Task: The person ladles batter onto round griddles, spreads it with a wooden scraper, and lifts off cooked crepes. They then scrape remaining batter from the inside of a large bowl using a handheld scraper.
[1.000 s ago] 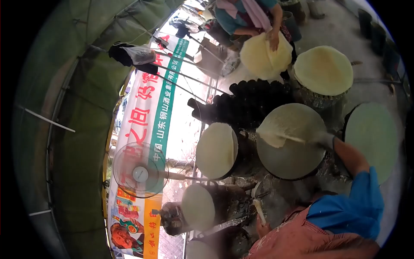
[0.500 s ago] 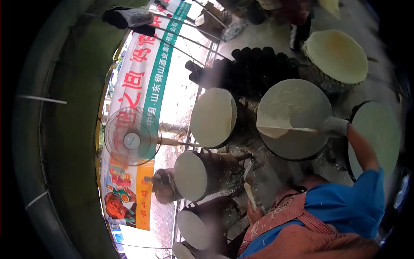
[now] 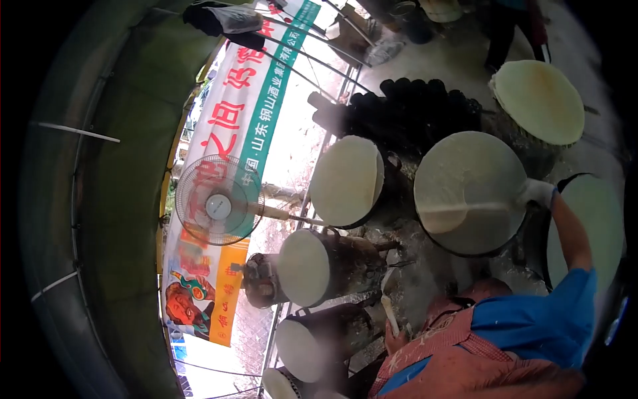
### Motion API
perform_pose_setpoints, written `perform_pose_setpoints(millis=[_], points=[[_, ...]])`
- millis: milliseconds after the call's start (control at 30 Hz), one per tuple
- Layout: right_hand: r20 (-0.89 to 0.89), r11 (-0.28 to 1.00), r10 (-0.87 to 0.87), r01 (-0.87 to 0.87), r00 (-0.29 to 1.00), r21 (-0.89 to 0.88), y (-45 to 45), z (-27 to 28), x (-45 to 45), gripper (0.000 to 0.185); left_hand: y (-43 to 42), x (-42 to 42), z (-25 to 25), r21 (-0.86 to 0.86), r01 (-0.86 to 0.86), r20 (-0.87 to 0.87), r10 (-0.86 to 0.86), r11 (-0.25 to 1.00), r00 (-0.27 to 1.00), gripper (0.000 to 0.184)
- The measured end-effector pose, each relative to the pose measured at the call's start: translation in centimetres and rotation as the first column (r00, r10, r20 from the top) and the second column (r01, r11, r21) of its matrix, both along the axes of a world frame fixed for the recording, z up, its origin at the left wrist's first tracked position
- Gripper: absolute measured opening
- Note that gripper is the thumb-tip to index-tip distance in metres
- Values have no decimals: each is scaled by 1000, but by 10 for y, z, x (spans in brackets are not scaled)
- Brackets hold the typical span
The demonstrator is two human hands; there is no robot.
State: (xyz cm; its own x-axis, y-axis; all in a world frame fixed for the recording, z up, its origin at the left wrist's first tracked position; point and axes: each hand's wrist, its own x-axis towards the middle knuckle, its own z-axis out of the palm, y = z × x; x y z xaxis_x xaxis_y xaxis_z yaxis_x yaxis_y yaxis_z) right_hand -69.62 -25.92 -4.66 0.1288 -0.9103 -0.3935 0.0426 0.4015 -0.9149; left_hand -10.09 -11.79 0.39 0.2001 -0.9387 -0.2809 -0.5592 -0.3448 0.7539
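Note:
My right hand (image 3: 538, 194), in a pale glove, reaches to the right rim of the large round griddle (image 3: 468, 166). Its fingers look closed, but what they grip is blurred. A thin pale straight edge runs leftward from near it, above a cream patch of batter (image 3: 444, 219). Low in the view, my left hand (image 3: 397, 340) is closed around the lower end of a pale stick-like tool (image 3: 390, 315). The apron partly hides that hand.
Round griddles with pale sheets (image 3: 345, 181) (image 3: 304, 267) stand at the left. A stack of flatbreads (image 3: 539, 102) is at upper right, dark cylinders (image 3: 419, 110) beyond the griddle. Also visible are a fan (image 3: 218, 207), a banner (image 3: 229, 126) and a person's dark-clothed legs (image 3: 512, 33).
The view has shifted. The batter patch on the large griddle looks smaller and flatter, and my right hand stays at the rim. The other person with the pale sheet has mostly left view.

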Motion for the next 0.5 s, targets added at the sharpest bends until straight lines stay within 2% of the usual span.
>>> perform_pose_setpoints(millis=[33,67,133,200,233,267,333,367,400,433,467,500], points=[[-29,992,-55,51,998,-118,-19,-3,1,24,2,5,-3,-3,-8,-10,8,1000,1000,63],[-99,985,-113,98,989,-145,-48,10,13,25,4,10,-7,-5,-15,-21,15,1000,1000,64],[-267,994,-105,101,958,-29,-83,49,40,28,12,40,-45,-198,158,63,-148,967,987,65],[-282,991,129,-116,951,61,-78,11,29,28,13,32,-33,-1,22,-11,-22,1000,1000,66],[-286,967,255,-237,924,98,-75,13,38,28,12,29,-29,95,-60,-41,64,994,997,66],[-265,960,277,-277,924,36,-49,22,30,22,11,35,-34,61,-15,-4,15,998,1000,66],[-161,944,271,-230,949,235,-7,-37,-8,18,22,45,-54,9,51,58,-52,999,997,66],[-181,930,293,-237,939,281,9,11,-10,18,14,8,-9,93,-39,-2,40,995,999,63],[-173,953,199,-150,965,263,13,26,-14,16,17,6,-11,114,-80,-62,87,990,994,62],[-176,975,196,-172,965,141,1,24,-13,18,21,7,-11,140,-113,-112,129,984,985,61],[-177,984,177,-178,968,14,-15,20,-10,20,24,8,-9,155,-113,-95,129,981,987,61],[-147,995,51,-63,988,-79,-35,13,7,22,24,6,-3,170,-113,-79,127,979,989,60]])
